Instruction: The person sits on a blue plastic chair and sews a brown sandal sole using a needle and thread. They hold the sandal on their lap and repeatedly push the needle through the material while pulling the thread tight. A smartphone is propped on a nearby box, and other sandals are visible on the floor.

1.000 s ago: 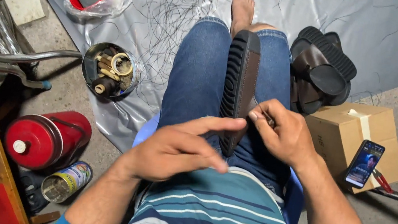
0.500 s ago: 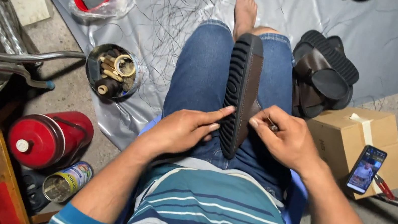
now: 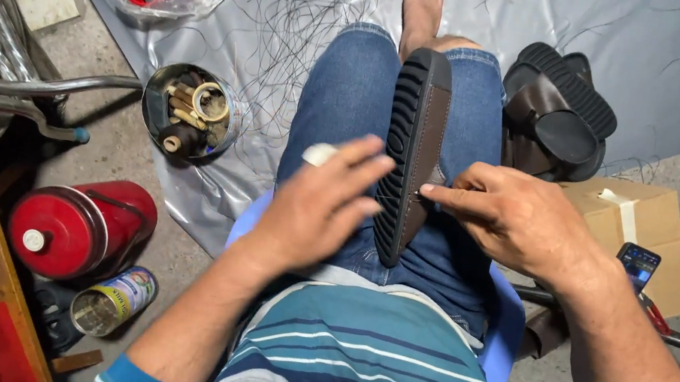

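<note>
Stitching a sandal sole held on edge between the knees

The right hand (image 3: 518, 217) pinches a needle against the sole (image 3: 412, 152), which stands upright on the lap; the left hand (image 3: 322, 206), fingers spread, steadies its ribbed side. If the sole tips or the needle slips, it could likely prick a fingertip or thigh.

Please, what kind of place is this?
Probably a small shoe-repair spot on a bare floor: a sandal sole stands on edge on the lap, more sandals lie on a grey sheet, beside a tin of tools.
</note>
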